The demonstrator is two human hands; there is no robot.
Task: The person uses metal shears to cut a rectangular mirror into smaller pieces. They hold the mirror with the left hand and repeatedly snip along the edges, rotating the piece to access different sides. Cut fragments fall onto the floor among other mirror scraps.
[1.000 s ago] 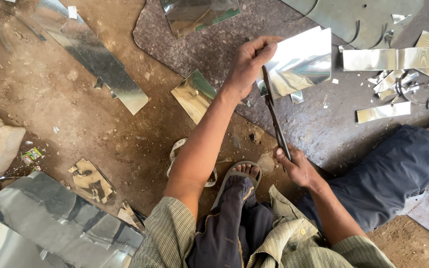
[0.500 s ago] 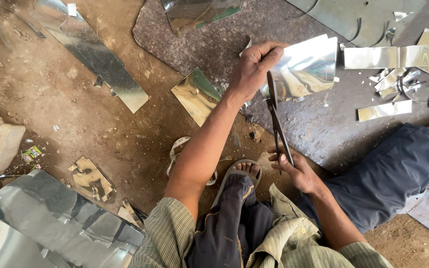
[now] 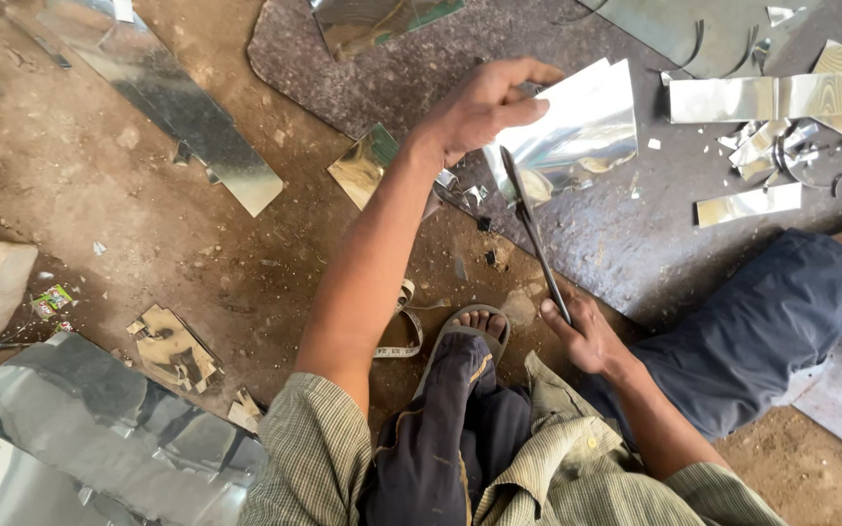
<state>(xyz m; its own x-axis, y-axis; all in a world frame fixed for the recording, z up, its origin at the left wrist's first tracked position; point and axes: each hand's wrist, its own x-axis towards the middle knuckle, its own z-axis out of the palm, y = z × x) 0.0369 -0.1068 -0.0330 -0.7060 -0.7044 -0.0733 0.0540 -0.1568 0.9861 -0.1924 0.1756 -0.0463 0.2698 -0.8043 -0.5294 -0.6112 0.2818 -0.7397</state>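
My left hand (image 3: 484, 105) grips the near edge of a shiny sheet-metal piece (image 3: 577, 127) and holds it above the dark metal floor plate (image 3: 635, 224). My right hand (image 3: 585, 336) is closed on the handles of long metal shears (image 3: 535, 232), low by my knee. The shears' blades reach up to the lower left edge of the sheet, just below my left fingers. My sandalled foot (image 3: 475, 331) rests on the dirt between my arms.
Shiny offcuts (image 3: 772, 146) and strips lie on the plate at the right. A long metal strip (image 3: 187, 127) lies on the dirt at upper left, crumpled sheets (image 3: 90, 438) at lower left. A small bent piece (image 3: 363, 166) sits by my left forearm.
My left hand has turned the sheet and drawn it slightly nearer. The shears have shifted along its lower left edge while my right hand stayed low.
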